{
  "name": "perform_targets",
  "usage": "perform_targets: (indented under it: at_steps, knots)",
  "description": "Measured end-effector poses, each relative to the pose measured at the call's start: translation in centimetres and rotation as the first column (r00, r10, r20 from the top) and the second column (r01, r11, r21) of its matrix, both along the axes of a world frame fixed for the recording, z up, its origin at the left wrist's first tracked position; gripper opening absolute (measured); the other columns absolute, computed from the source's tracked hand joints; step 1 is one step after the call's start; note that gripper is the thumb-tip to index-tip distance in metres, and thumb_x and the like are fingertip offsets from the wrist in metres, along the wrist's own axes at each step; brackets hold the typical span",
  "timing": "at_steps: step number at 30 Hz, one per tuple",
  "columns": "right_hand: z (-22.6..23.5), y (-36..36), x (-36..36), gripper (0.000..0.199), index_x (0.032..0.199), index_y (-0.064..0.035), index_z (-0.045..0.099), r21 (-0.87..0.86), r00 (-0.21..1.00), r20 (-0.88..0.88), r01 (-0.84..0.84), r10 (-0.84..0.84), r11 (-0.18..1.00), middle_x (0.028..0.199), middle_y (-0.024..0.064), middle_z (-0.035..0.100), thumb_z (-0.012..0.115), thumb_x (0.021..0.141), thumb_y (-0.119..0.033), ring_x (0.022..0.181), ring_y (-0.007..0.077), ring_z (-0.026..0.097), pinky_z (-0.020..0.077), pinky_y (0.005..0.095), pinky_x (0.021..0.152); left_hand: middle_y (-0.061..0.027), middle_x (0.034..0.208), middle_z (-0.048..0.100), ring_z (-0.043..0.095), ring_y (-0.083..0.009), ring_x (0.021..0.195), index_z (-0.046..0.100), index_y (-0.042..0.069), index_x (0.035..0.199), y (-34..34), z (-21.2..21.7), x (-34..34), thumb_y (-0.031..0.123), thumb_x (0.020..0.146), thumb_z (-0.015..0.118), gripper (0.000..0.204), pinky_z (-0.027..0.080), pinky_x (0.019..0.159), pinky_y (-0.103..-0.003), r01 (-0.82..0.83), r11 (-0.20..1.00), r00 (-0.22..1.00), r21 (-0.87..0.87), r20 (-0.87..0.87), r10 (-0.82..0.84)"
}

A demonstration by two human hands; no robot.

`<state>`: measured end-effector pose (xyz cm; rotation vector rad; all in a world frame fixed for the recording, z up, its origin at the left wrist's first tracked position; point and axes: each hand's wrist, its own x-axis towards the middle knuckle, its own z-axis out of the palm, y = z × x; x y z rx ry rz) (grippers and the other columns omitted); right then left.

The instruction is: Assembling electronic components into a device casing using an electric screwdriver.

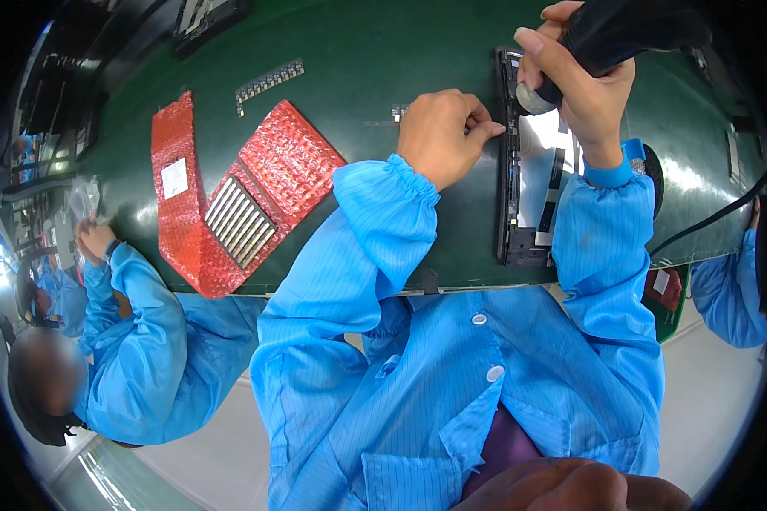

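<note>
My right hand [581, 94] is wrapped around a black handheld tool [626, 38] with a rounded body and a round, pale end. The tool is over the far part of a black rectangular device frame [509, 187], which holds a shiny silvery panel [535, 170]. A black strip with white parts [554, 192] lies along the panel. My left hand [443, 132] is closed, thumb and forefinger pinched at the frame's left edge; what they pinch, if anything, is too small to make out. Just left of that hand lies a small strip of parts [398, 112].
Red bubble wrap [290, 153] lies at left, carrying a stack of metallic strips [240, 223]; a white label [175, 178] is on it. Beyond is a sheet of small parts [270, 83]. A black cable [712, 217] crosses the right side. Co-workers in blue sit on both sides.
</note>
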<state>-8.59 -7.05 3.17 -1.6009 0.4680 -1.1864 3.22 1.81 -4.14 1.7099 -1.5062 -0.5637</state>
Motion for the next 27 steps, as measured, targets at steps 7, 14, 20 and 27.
perform_targets:
  at_steps: [7, 14, 20, 27]
  knots:
    - [-0.8, -0.5, 0.0, 0.070, 0.106, 0.0020, 0.048, 0.225, 0.976, 0.205, -0.126, 0.080, 0.966, 0.063, 0.0120, 0.054, 0.034, 0.089, -0.064, 0.048, 0.0212, 0.055, 0.0466, 0.0299, 0.047, -0.0126, 0.067, 0.062, 0.059, -0.0234, 0.056, 0.070, 0.001, 0.076, -0.2, -0.2, -0.1, 0.020, 0.071, 0.075, 0.020, 0.046, 0.053, -0.033, -0.005, 1.000, 1.000, -0.023, 0.002, 0.005]
    - [-1.8, 0.0, -0.3, 0.085, 0.107, 0.0026, 0.046, 0.191, 0.982, 0.145, -0.148, 0.122, 0.970, 0.065, 0.0123, 0.054, 0.027, 0.081, -0.076, 0.053, 0.0228, 0.056, 0.0476, 0.0319, 0.050, -0.0118, 0.065, 0.063, 0.060, -0.0239, 0.056, 0.070, 0.002, 0.076, 0.0, -0.5, 0.0, 0.021, 0.071, 0.075, 0.021, 0.046, 0.054, -0.033, -0.018, 0.999, 1.000, -0.039, 0.016, 0.019]
    - [-1.8, -0.3, 0.1, 0.083, 0.104, 0.0046, 0.047, 0.262, 0.968, 0.228, -0.169, 0.109, 0.950, 0.064, 0.0134, 0.054, 0.026, 0.084, -0.073, 0.051, 0.0236, 0.056, 0.0475, 0.0317, 0.049, -0.0128, 0.067, 0.063, 0.061, -0.0261, 0.058, 0.069, 0.002, 0.076, -0.1, -0.7, 0.2, 0.023, 0.072, 0.074, 0.022, 0.047, 0.056, -0.035, 0.001, 1.000, 0.999, -0.029, 0.038, 0.000]
    - [-0.4, -0.8, 0.6, 0.070, 0.100, 0.0041, 0.052, 0.052, 0.977, 0.207, 0.042, -0.051, 0.998, 0.059, 0.0107, 0.053, 0.025, 0.093, -0.060, 0.044, 0.0194, 0.053, 0.0458, 0.0276, 0.044, -0.0132, 0.069, 0.064, 0.062, -0.0271, 0.062, 0.070, 0.003, 0.075, -0.5, -1.3, 0.0, 0.025, 0.072, 0.073, 0.023, 0.048, 0.058, -0.037, 0.035, 0.990, 0.997, -0.136, 0.074, -0.025]
